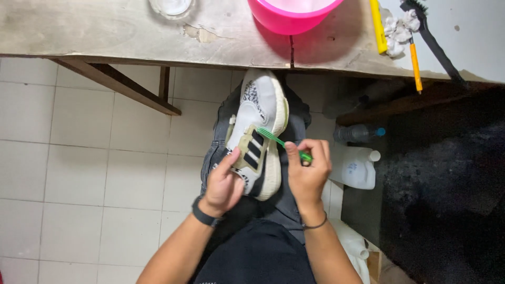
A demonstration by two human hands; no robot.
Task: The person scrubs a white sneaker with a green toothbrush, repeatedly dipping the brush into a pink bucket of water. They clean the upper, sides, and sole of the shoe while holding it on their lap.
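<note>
Tiled floor, left hand (pixel 223 186) clasping sneaker (pixel 258 131), right hand (pixel 307 171) pinching green toothbrush (pixel 276 141) (bristles touching shoe)

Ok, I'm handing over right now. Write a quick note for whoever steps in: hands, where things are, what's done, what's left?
Left hand: grips the heel end of the white sneaker, which lies on the lap with its toe toward the wooden table.
Right hand: holds the green toothbrush, with its head on the sneaker's side by the black stripes.
On the table: pink basin, yellow brush, black brush, crumpled cloth. White jug on the floor at right.
Done: how much has been scrubbed cannot be told.
Left: judging by sight, the rest of the upper and the sole edge.
</note>
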